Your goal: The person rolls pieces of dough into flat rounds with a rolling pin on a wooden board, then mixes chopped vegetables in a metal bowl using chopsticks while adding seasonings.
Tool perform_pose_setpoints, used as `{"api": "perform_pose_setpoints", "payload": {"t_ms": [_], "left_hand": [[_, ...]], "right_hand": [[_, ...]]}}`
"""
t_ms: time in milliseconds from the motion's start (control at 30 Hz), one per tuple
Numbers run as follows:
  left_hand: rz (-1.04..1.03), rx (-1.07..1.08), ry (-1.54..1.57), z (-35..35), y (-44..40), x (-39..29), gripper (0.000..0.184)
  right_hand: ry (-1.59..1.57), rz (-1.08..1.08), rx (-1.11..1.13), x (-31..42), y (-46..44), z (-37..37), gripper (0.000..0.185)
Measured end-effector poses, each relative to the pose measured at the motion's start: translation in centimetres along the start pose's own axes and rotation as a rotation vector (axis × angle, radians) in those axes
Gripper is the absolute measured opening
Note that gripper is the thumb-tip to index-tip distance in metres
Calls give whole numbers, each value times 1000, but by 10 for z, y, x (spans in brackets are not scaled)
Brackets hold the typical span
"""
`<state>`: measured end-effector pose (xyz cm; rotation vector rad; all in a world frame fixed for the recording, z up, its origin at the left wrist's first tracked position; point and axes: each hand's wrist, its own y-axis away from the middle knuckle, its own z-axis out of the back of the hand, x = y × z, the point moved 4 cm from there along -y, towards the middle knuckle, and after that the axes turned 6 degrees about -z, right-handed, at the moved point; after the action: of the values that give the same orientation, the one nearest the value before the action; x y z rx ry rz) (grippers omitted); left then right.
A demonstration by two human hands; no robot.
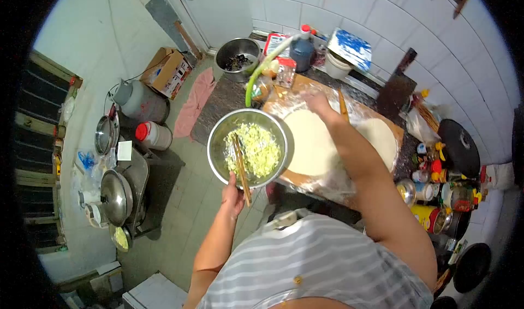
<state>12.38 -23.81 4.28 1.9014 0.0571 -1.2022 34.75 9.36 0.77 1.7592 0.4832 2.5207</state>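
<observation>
My left hand [233, 196] grips the near rim of a steel bowl [214, 162]. Chopped pale green vegetable [262, 148] fills part of the bowl, and a pair of wooden chopsticks [241, 170] leans in it, the ends sticking out over the near rim. A large round sheet of dough [309, 144] lies on the floured wooden board [401, 136], with a second dough sheet [378, 141] to its right. My right hand [316, 102] is at the far edge of the large sheet; its fingers are blurred. A wooden rolling pin [343, 104] lies just right of my right wrist.
Behind the board stand a green onion [262, 69], a dark bottle [301, 51], a white bucket [337, 66] and a steel pot [238, 58]. Jars and bottles [428, 192] crowd the right side. A cleaver [394, 91] is by the wall. A gas cylinder [143, 102] stands left.
</observation>
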Motion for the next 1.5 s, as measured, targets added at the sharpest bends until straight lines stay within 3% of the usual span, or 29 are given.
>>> {"api": "perform_pose_setpoints", "payload": {"t_ms": [67,167,200,267,300,333,367,400,433,500,567,600,700,800,967,1100,1500], "left_hand": [[79,2,-25,16,-21,-16,62],[72,42,22,16,-28,-32,64],[78,14,31,13,-32,-37,67],[123,56,-21,19,-49,-35,72],[131,83,8,20,-55,-33,74],[137,74,-37,0,-35,-34,76],[136,67,-79,-3,-34,-44,78],[81,79,-92,-5,-33,-48,80],[111,4,-100,-7,-34,-50,76],[116,111,-121,-6,-37,-49,64],[80,128,-147,-14,-31,-47,61],[79,223,-99,-8,-39,-38,71],[40,77,-29,-22,-19,-52,71],[41,139,-14,-23,-25,-37,72],[-31,118,35,-26,-24,-32,69],[-52,131,100,-32,-21,-32,49],[-21,113,61,-32,-24,-32,45]], "right_hand": [[93,5,-274,3,-73,-33,31],[192,-114,-284,22,-114,-50,31],[507,34,-270,26,-123,-52,25],[-177,-2,-341,8,-120,-49,15],[-171,35,-439,-5,-128,-44,11],[-247,60,-275,50,-55,-6,12],[-219,302,-266,52,-47,2,14],[-325,389,-183,68,-21,9,19],[-241,201,-161,95,24,17,18],[-391,88,105,87,63,18,20],[-776,45,438,77,115,4,21],[-837,-85,443,85,148,-10,23],[-1010,-416,523,80,210,-42,26],[-1215,-459,838,61,229,-65,31],[-1269,-715,821,55,236,-70,36],[-1302,-827,767,44,239,-78,31],[-1320,-933,692,37,235,-89,22]]}}
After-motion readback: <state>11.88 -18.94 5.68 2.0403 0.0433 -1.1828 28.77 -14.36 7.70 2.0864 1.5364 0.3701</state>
